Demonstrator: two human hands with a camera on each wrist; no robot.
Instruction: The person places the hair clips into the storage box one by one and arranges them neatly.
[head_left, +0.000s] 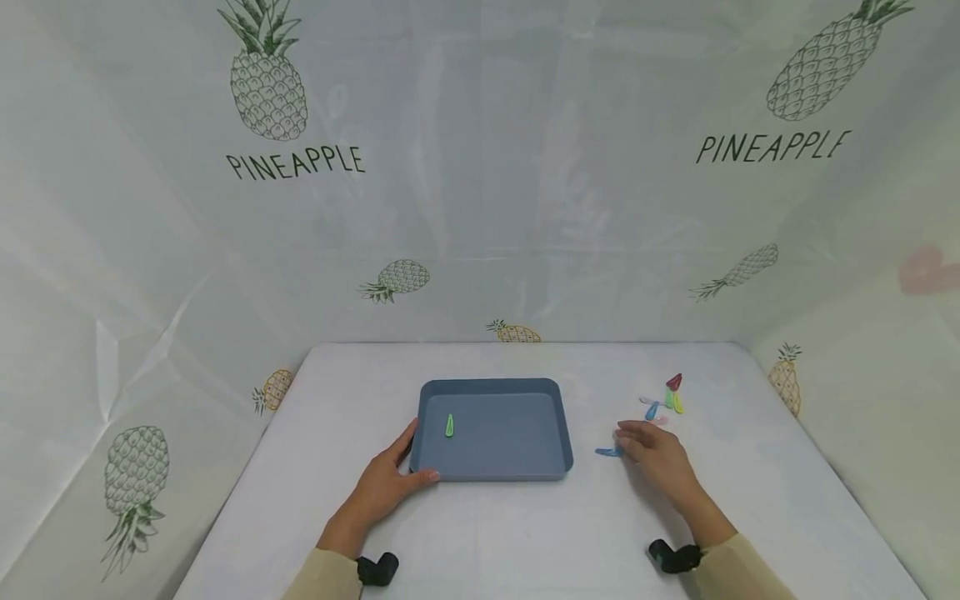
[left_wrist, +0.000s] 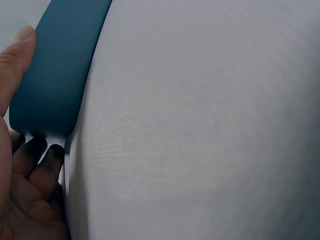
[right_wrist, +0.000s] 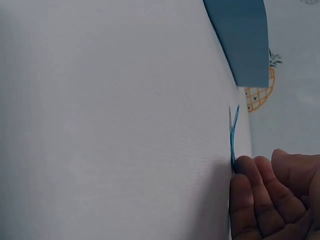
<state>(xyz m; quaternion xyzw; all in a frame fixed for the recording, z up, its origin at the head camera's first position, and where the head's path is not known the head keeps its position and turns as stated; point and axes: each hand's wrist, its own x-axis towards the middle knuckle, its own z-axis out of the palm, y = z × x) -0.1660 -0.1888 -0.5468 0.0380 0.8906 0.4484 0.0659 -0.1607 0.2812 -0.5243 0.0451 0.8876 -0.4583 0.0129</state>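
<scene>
My left hand (head_left: 384, 487) holds the near left corner of a blue-grey tray (head_left: 491, 472), thumb at the front rim and fingers along the left side. In the left wrist view, the tray's corner (left_wrist: 55, 85) lies between thumb and fingers. One green snap hair clip (head_left: 450, 426) lies in the tray's left part. My right hand (head_left: 660, 460) is low over the table, right of the tray. Its fingertips are at a blue hair clip (right_wrist: 233, 135), whose two strips stand apart. In the right wrist view the thumb stays away from that clip.
Beyond my right hand lies a loose group of hair clips: a dark red clip (head_left: 674, 382), a yellow clip (head_left: 678, 403), another blue clip (head_left: 651, 411) and several more. A pineapple-print sheet (head_left: 480, 208) hangs behind the white table (head_left: 495, 542).
</scene>
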